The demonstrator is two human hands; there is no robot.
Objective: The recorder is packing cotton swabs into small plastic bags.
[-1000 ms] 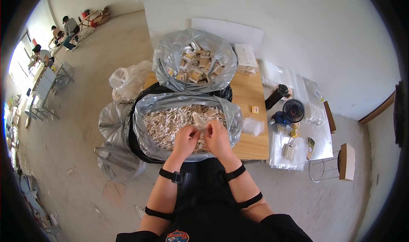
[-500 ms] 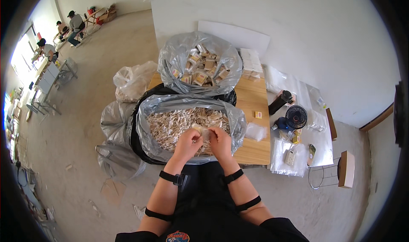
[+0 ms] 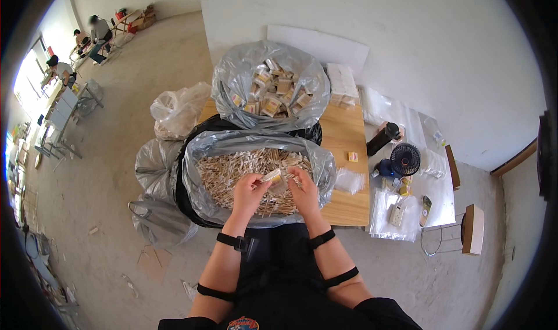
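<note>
Over a grey plastic bag [image 3: 203, 144] full of loose cotton swabs [image 3: 226, 170], my two hands hold a small clear packet [image 3: 275, 180] with a pale yellow label. My left hand [image 3: 249, 193] pinches its left end between thumb and fingers. On the other side, my right hand [image 3: 304, 192] grips the clear plastic at its right end. Whether swabs fill the packet is too small to tell. A second grey bag [image 3: 226, 86] behind holds many finished-looking packets of swabs [image 3: 272, 105] with yellow labels.
Right of the swabs, a small yellow box [image 3: 353, 156] and a stack of clear bags [image 3: 350, 180] lie on the wooden table [image 3: 343, 132]. A side table bears a black bottle [image 3: 382, 138] and a fan [image 3: 405, 159]. Tied bags [image 3: 160, 161] stand left; people [image 3: 102, 36] sit far off.
My hands have moved slightly apart and upward. The packet, mostly covered by my fingers before, now shows its label between them.
</note>
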